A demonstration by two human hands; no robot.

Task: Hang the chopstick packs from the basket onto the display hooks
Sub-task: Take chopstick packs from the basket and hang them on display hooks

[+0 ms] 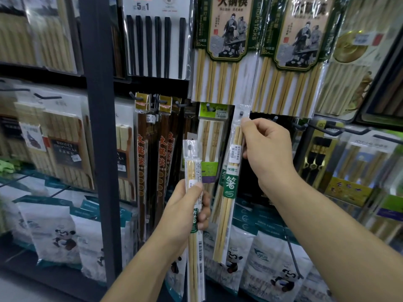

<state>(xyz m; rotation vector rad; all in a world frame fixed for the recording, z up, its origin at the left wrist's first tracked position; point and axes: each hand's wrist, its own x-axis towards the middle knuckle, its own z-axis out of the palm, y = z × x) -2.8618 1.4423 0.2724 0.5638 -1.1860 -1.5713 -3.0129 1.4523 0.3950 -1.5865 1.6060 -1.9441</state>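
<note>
Pinching the top of 1 chopstick pack (229,192) between thumb and fingers, the right hand (268,149) held it up at the display, its clear header right against the dark tip of a hook (241,113). The hang hole lined up with that tip, but whether the pack was actually threaded on, I could not tell. It hung at a slight slant, lower end off to the left, green label facing out, pale bamboo sticks showing through the wrap.

Lower down and to the left, the left hand (185,210) was wrapped round the lower pack (193,162), gripping it at the middle and holding it upright, clear of the hooks. Between the 2 held packs, a green-topped pack (210,136) sat on its own hook. Left of that hung long dark-brown packs (141,160) with red characters, beside a dark upright post (100,127).

Up top, big bamboo packs (226,40) with green printed cards filled the upper row, and a black chopstick set (157,44) hung to their left. Along the bottom shelf stood white bags (61,232) printed with pandas.
</note>
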